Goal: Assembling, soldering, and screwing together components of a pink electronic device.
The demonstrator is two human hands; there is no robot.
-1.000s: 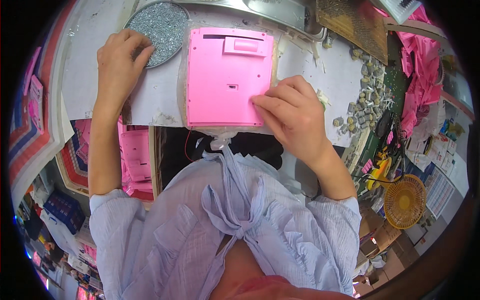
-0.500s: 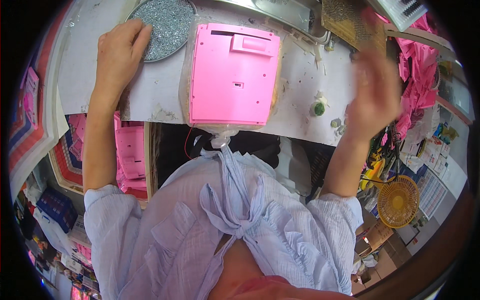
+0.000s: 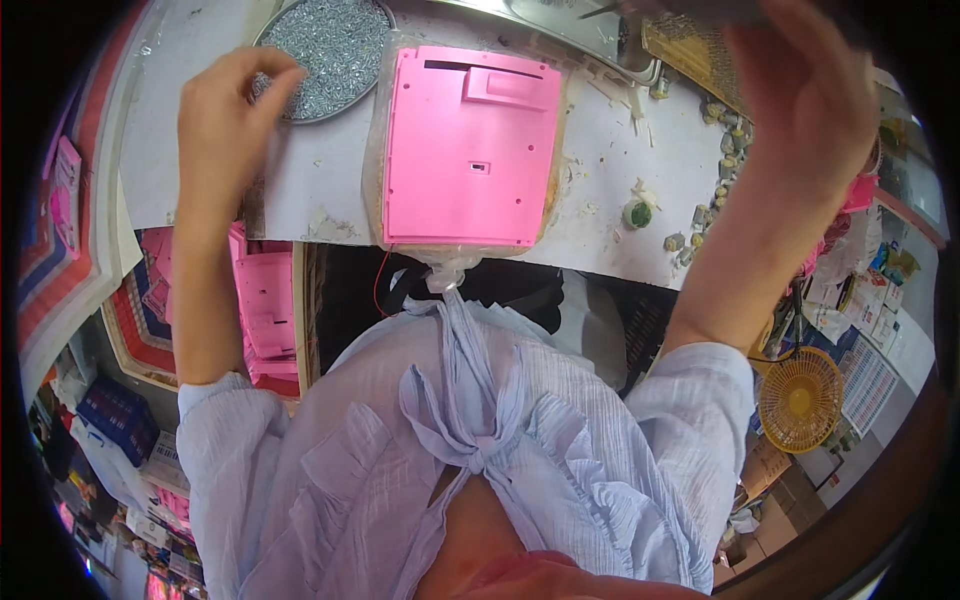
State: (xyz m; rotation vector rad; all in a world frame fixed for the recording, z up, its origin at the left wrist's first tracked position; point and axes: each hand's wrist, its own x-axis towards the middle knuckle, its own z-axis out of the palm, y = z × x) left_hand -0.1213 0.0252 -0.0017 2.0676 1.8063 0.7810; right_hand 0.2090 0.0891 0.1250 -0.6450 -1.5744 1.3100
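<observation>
A pink plastic panel [image 3: 470, 190] lies on a padded, plastic-wrapped block in front of me, with a slot and raised box near its far edge. My left hand [image 3: 225, 125] is curled at the near left rim of a round dish [image 3: 391, 35] full of small silver screws [image 3: 325, 50]. Its thumb and fingers are closed together; what they hold is hidden. At the upper right, my right hand [image 3: 815, 100] is wrapped round a dark power screwdriver [image 3: 690, 8], whose thin tip points left. Much of this tool is cut off by the picture's top edge.
A metal tray [image 3: 570, 25] stands at the back. Small metal parts [image 3: 727, 150] lie scattered on the right of the table, near a little green pot [image 3: 636, 214]. Pink panels [image 3: 265, 300] fill a box at lower left. A yellow basket-like thing [image 3: 800, 400] is at right.
My right hand has moved up and away to the far right and now holds the dark screwdriver. My left hand has drawn slightly left, its fingers more curled.
</observation>
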